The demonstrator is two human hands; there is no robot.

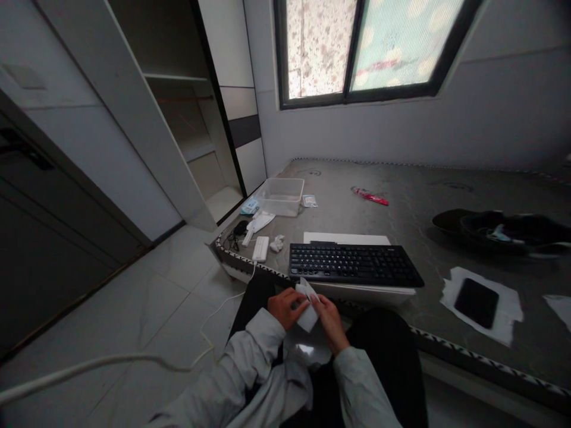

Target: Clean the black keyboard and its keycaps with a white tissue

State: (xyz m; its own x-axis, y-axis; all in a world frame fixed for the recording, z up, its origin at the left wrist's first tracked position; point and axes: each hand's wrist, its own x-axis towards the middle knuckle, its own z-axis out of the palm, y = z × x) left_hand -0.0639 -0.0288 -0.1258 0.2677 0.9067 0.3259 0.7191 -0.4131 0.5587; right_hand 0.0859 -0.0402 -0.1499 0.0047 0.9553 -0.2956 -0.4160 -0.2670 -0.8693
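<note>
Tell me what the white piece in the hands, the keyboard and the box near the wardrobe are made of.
White piece, held by both left hand and right hand: thin, matte, creased, probably tissue or a wipe. Keyboard: black plastic, matte keys. Box: see-through plastic, slightly cloudy walls showing the surface behind.

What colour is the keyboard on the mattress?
Black keyboard, seen in the head view; the hands hold a white sheet just before it.

Just beyond the fingers (298, 307), the flat black plastic keyboard (354, 265) on its white board (348, 239) blocks the way forward. Bare grey mattress (401, 178) lies open past it; the pale tiled floor (147, 297) is free leftward.
</note>
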